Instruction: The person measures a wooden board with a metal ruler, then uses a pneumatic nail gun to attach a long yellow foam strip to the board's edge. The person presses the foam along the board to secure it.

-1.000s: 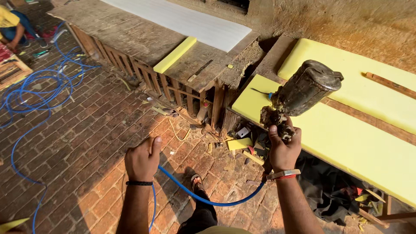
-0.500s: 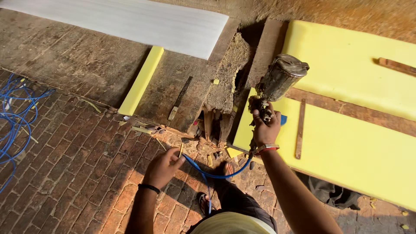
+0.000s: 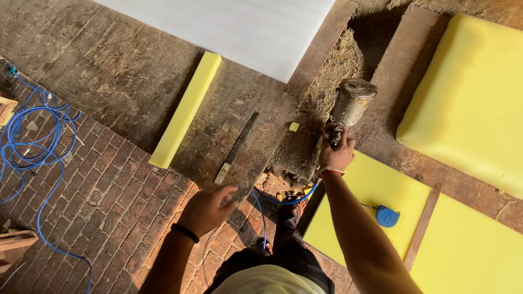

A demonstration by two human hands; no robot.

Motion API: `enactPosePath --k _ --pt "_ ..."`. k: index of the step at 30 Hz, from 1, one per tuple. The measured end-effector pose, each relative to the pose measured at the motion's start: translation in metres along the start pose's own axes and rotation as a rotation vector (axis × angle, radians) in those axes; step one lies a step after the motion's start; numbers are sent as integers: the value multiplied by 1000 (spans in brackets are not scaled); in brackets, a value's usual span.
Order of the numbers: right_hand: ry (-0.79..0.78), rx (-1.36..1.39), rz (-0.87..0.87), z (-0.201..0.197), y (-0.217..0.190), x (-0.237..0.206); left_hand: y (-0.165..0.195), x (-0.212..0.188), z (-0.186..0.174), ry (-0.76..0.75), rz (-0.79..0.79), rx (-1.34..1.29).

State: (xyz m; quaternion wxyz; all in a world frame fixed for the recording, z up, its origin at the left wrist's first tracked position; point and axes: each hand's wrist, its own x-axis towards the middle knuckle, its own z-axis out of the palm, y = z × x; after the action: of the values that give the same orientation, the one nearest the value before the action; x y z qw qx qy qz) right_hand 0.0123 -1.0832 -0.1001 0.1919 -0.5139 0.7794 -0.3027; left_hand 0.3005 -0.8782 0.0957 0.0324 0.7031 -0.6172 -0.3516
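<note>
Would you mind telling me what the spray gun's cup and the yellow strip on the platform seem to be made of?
The spray gun's cup looks like dull grey metal, crusted with residue. The yellow strip looks like soft matte foam, with square cut edges, though the look alone leaves that open.

Spray gun in right hand, over surface. Left hand low, near flat tool, possibly a blade, on surface. Foam strip left of tool, sheet behind. Tape measure on foam slab at right. Hose coil on brick floor, far left.
</note>
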Motion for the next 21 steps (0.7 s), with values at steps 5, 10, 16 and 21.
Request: enactPosePath --k 5,10,16,21 --pt "-28 -198 27 25 19 3 37 46 2 -28 224 70" --pt "-67 -339 33 37 29 15 62 74 -1 -156 204 129" --pt "-27 -215 4 30 31 8 46 76 -3 -151 289 96" --pt "49 253 -37 -14 50 -33 27 78 7 -253 256 2"
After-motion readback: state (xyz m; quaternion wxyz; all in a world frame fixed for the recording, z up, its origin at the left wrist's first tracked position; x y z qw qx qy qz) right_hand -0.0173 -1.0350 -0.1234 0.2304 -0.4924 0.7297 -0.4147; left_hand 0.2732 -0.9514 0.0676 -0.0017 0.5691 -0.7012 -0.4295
